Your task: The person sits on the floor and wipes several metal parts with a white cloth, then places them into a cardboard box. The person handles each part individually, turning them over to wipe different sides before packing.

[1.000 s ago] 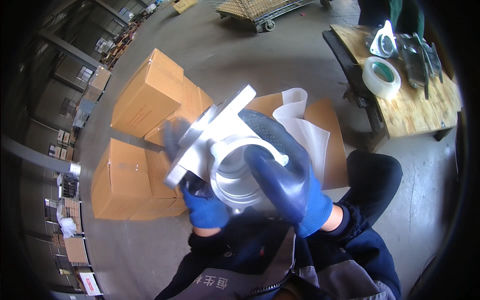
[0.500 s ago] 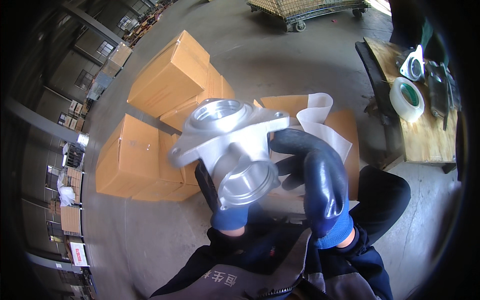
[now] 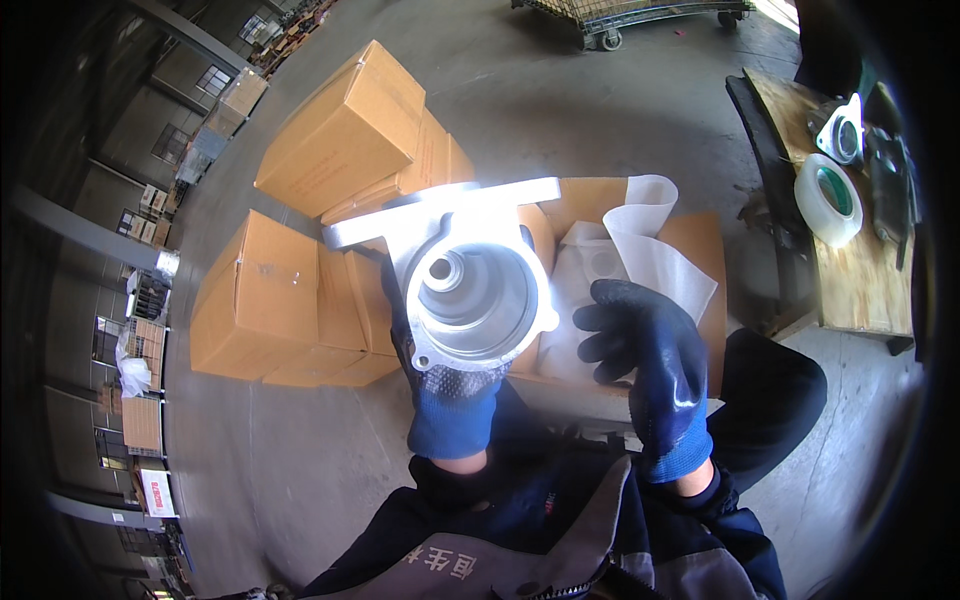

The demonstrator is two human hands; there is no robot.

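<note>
A silvery cast metal housing (image 3: pixel 425 222) is held up in front of me, its wide round bore facing me and its flat flange on top. My left hand (image 3: pixel 455 385), in a dark coated glove with a blue cuff, grips it from behind and below; most of those fingers are hidden by the part. My right hand (image 3: pixel 650 340), gloved alike, hangs just to the right of the housing without touching it, fingers apart and slightly curled. Beneath it stands an open cardboard box (image 3: pixel 708 290) with white wrapping sheet (image 3: pixel 655 245) sticking up from it.
Closed cardboard boxes (image 3: pixel 270 300) stand stacked on the floor to the left. At the right, a wooden bench (image 3: pixel 860 290) carries a tape roll (image 3: pixel 828 200) and another metal part (image 3: pixel 842 135). A wire cart (image 3: pixel 640 12) is at the far edge.
The housing has tilted so that its lower bore now faces me. My right hand has let go of its flange and moved slightly right and down.
</note>
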